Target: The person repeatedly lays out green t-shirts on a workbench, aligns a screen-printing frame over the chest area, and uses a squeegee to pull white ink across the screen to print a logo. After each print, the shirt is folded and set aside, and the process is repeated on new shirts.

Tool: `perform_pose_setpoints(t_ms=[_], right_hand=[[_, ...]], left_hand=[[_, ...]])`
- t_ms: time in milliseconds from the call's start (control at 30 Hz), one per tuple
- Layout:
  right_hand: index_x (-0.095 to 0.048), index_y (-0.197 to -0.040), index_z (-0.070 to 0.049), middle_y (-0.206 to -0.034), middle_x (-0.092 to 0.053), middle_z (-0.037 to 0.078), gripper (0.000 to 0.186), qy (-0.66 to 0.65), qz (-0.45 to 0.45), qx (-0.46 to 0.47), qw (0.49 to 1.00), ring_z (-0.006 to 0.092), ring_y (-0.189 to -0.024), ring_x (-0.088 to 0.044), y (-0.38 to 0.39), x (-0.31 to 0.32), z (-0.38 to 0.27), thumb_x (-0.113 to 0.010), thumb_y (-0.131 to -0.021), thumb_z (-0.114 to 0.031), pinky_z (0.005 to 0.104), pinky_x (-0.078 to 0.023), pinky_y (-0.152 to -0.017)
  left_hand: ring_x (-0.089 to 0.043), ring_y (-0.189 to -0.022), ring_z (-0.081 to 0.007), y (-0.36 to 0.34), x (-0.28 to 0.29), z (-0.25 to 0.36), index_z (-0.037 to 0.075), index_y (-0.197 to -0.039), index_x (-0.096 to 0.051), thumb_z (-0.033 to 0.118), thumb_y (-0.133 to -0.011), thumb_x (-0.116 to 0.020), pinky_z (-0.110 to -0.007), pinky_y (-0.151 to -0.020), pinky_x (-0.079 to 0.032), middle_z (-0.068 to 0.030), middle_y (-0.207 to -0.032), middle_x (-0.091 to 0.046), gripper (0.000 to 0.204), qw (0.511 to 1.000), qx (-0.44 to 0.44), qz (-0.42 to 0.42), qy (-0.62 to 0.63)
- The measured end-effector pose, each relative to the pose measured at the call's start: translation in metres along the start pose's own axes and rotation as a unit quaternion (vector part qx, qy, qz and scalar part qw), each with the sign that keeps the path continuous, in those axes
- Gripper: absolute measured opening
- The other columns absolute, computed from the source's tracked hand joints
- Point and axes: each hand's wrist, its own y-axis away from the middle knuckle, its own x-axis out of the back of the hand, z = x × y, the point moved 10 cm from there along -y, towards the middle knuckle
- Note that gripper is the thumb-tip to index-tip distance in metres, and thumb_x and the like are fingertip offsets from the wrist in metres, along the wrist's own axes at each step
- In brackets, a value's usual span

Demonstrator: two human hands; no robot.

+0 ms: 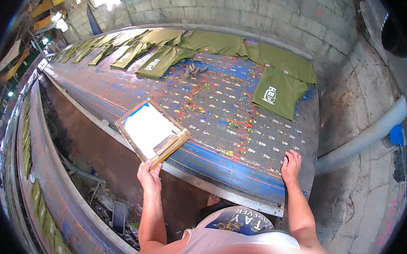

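Observation:
My left hand [149,178] grips the near corner of a wooden-framed printing screen [130,141], tilted over the front edge of the long table. White ink covers most of the mesh, with blue at its far corner. A squeegee [166,144] lies inside the frame along its near side. My right hand [291,166] rests on the paint-spotted table [213,123] near its right end, fingers apart and holding nothing. Beyond it lies an olive-green garment piece [285,101] with a white print.
More olive garments [163,63] line the table's far side, near a small heap of grey pieces [195,71]. To the left, across a brown gap [89,116], runs another long table [57,188]. A grey pipe [364,137] leans against the block wall at right.

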Motion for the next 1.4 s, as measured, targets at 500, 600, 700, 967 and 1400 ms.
perform_pose_setpoints(t_ms=[500,600,700,967,1400], right_hand=[[-0.055,-0.160,0.004,-0.137,-0.074,0.019,0.051,-0.712,-0.304,-0.234,0.588,0.0253,-0.122,-0.074,0.031,0.054,0.000,-0.057,-0.121,-0.030,0.0394,-0.061,-0.103],[-0.055,-0.160,0.004,-0.139,-0.073,0.016,0.055,-0.734,-0.320,-0.246,0.546,0.0226,-0.128,-0.070,0.047,0.085,-0.001,-0.054,-0.122,-0.034,0.0370,-0.055,-0.110],[-0.057,-0.158,0.004,-0.139,-0.073,0.011,0.054,-0.741,-0.338,-0.226,0.535,0.0197,-0.126,-0.070,0.061,0.110,0.003,-0.053,-0.120,-0.034,0.0359,-0.054,-0.110],[-0.052,-0.161,0.005,-0.143,-0.070,0.014,0.065,-0.724,-0.371,-0.210,0.542,0.0230,-0.129,-0.070,0.090,0.128,-0.001,-0.067,-0.108,-0.030,0.0382,-0.055,-0.111],[-0.044,-0.165,0.009,-0.143,-0.070,0.017,0.082,-0.719,-0.483,-0.140,0.480,0.0226,-0.128,-0.071,0.066,0.107,0.010,-0.074,-0.098,-0.028,0.0369,-0.057,-0.111]], left_hand=[[-0.080,-0.114,-0.0320,0.330,-0.164,-0.146,-0.005,-0.148,-0.062,0.008,-0.104,-0.069,-0.045,-0.095,-0.071,-0.0218,-0.132,-0.078,0.047,0.957,0.177,-0.223,0.061],[-0.080,-0.112,-0.0298,0.393,-0.163,-0.176,-0.004,-0.146,-0.063,0.008,-0.105,-0.069,-0.045,-0.095,-0.071,-0.0205,-0.130,-0.078,0.044,0.954,0.211,-0.205,0.061],[-0.080,-0.112,-0.0274,0.440,-0.151,-0.193,-0.001,-0.143,-0.064,0.007,-0.105,-0.070,-0.045,-0.100,-0.070,-0.0172,-0.129,-0.079,0.039,0.954,0.222,-0.198,0.050],[-0.077,-0.126,-0.0295,0.468,-0.127,-0.200,-0.001,-0.152,-0.056,0.002,-0.101,-0.077,-0.050,-0.111,-0.064,-0.0168,-0.138,-0.076,0.055,0.952,0.200,-0.231,0.029],[-0.066,-0.138,-0.0222,0.519,-0.136,-0.222,0.000,-0.158,-0.047,0.006,-0.095,-0.082,-0.042,-0.122,-0.049,-0.0127,-0.147,-0.068,0.073,0.982,0.113,-0.153,-0.016]])
